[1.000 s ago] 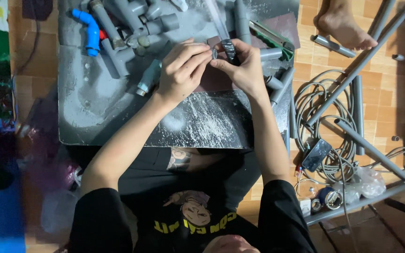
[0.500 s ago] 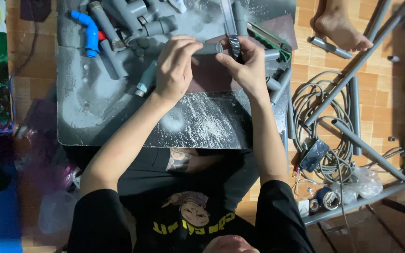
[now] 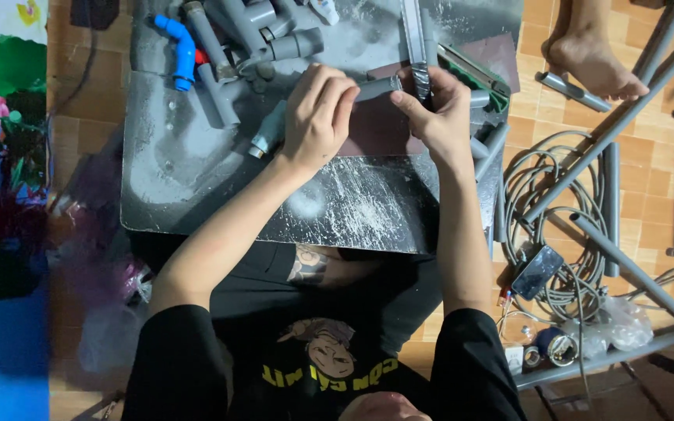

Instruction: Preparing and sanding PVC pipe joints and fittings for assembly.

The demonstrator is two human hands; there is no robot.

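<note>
Pipe [image 3: 378,87], short, grey: held level above the grey board [image 3: 196,179], just over a brown sheet [image 3: 376,132]. Left hand [image 3: 317,117] closed around its left end; right hand [image 3: 438,117] pinches its right end with fingertips. Blue elbow fitting [image 3: 179,48] at the board's far left corner. Grey pipe offcuts [image 3: 220,86] beside the elbow. Coiled cable [image 3: 563,226] on tiles right of the board.

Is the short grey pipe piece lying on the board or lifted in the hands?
Lifted. The left hand and right hand each grip an end of the grey pipe piece, held roughly level above the metal board.
</note>
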